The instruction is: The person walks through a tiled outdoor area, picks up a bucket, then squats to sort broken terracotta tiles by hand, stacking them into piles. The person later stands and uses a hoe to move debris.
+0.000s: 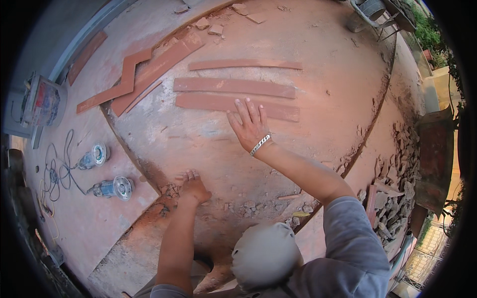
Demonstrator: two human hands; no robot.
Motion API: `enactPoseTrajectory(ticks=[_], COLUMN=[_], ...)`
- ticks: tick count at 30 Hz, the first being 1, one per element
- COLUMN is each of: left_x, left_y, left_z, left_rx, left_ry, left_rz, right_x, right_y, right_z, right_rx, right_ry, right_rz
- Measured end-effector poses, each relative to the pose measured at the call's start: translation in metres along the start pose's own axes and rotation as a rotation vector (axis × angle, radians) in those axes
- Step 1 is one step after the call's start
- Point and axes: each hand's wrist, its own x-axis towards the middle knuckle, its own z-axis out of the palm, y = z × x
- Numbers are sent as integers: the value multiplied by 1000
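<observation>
My right hand (252, 124), with a silver chain bracelet on its wrist, reaches forward with the fingers spread. Its fingertips overlap the nearest of three reddish-brown tile strips (198, 102) on the dusty floor. Beyond that one lie a middle strip (223, 85) and a thinner far strip (243, 64), roughly parallel. Lower and to the left, my left hand (194, 188) rests on the ground, fingers out, beside small reddish rubble (170, 191). Neither hand appears to grip anything. The undersides of both palms are hidden.
Two angle grinders (115, 188) with tangled cords (54, 166) lie on the raised slab at left, below a paint-stained bucket (47, 104). An angular cut tile (114, 92) overlaps a long board-like strip (164, 72). Broken rubble (397, 184) is heaped at right; a wheelbarrow (392, 15) stands far right.
</observation>
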Motion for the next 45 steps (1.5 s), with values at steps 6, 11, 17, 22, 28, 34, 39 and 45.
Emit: enactPoseTrajectory(ticks=[6, 11, 17, 22, 28, 34, 39, 45], left_x=[0, -3, 0, 13, 6, -2, 1, 7], left_y=[1, 2, -1, -2, 0, -1, 1, 1], left_z=[1, -4, 0, 15, 5, -7, -7, -2], left_rx=[7, 25, -38, 25, -41, -138, -107, -76], left_ry=[6, 3, -2, 15, -28, -53, -98, -79], left_rz=[9, 21, 2, -8, -48, -45, -67, -21], right_x=[-4, -8, -5, 20, 40, 54, 89, 128], right_y=[-5, -4, 4, 37, 60, 70, 82, 89], right_z=[15, 25, 47, 87, 103, 94, 92, 100], right_rx=[28, 30, 60, 216, 184, 149, 121, 218], right_ry=[-92, -160, -310, -510, -543, -603, -582, -811], right_rz=[6, -6, 44, 305, 273, 104, 175, 379])
